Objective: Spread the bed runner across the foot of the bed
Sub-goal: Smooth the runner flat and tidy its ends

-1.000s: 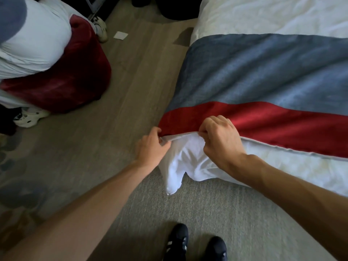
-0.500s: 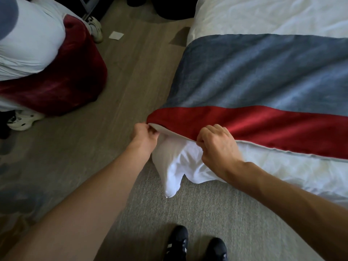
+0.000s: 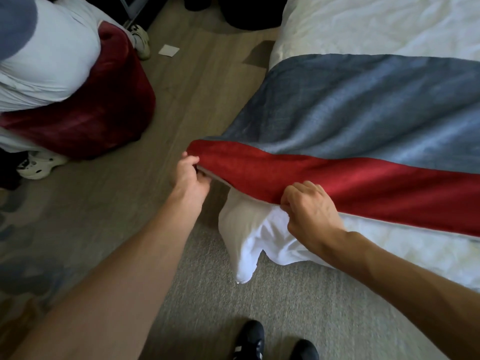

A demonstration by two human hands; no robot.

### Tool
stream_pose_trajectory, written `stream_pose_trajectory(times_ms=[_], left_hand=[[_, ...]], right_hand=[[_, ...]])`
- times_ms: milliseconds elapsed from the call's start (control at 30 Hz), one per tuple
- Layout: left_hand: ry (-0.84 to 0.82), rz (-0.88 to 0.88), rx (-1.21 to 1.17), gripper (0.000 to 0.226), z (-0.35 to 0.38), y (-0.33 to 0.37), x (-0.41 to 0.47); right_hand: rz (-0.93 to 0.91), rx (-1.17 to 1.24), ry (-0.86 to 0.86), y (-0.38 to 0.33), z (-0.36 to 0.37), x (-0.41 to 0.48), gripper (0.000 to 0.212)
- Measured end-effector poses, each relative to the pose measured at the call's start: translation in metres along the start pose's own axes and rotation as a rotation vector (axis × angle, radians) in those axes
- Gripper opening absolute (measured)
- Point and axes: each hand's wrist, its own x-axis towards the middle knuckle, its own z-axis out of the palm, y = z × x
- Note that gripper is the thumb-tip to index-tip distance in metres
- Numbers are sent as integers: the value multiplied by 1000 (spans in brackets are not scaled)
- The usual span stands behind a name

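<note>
Runner: blue-grey woven bed runner with a broad red band along its near edge (image 3: 350, 120), lying across the foot of the bed. Its left end is drawn out past the bed's corner and held off the floor.
Left hand: the left hand (image 3: 188, 178) grips the runner's red corner, its fingers (image 3: 191, 160) curled round the edge.
Right hand: the right hand (image 3: 311, 211) is knuckles up, fingers closed on the red edge further along, just above the bed's corner.
Bed: white-covered bed (image 3: 376, 29), rumpled beyond the runner.
Sheet: a white sheet corner (image 3: 244, 245) hangs below the runner towards the grey carpet (image 3: 324, 307).
Feet: black shoes with white stripes (image 3: 249, 339) stand on the carpet, near the bed.
Floor beyond: pale wood-look flooring (image 3: 202, 81) with a small white paper square (image 3: 168, 51) lying on it.
Far left: a second person in a white top (image 3: 52, 61), bent over against a dark red plush mass (image 3: 104, 113), with a white clog (image 3: 39, 165) below. What the red mass is cannot be told.
</note>
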Motion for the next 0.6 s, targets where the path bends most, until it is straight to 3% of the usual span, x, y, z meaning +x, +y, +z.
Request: stream_pose_trajectory(times_ms=[100,167,200,300,400,600], left_hand=[[24,-141,209,36,-17,-18,-3],[99,-232,321,23,-24,-22,-3],[134,-271,329,12,-27,-22,-1],[235,-390,179,16,-35,-22,12],[224,-450,203,19,-40,-26,12],[247,-415,579,28,-47,-34,9]], right_hand=[[-12,-32,-49,1,5,-9,23],[-9,-29,-50,3,7,-12,21],[-9,-31,-50,4,7,-12,21],[-6,-26,-48,4,7,-10,20],[-1,-29,-51,3,7,-11,20],[-13,-18,-12,1,2,-12,21]])
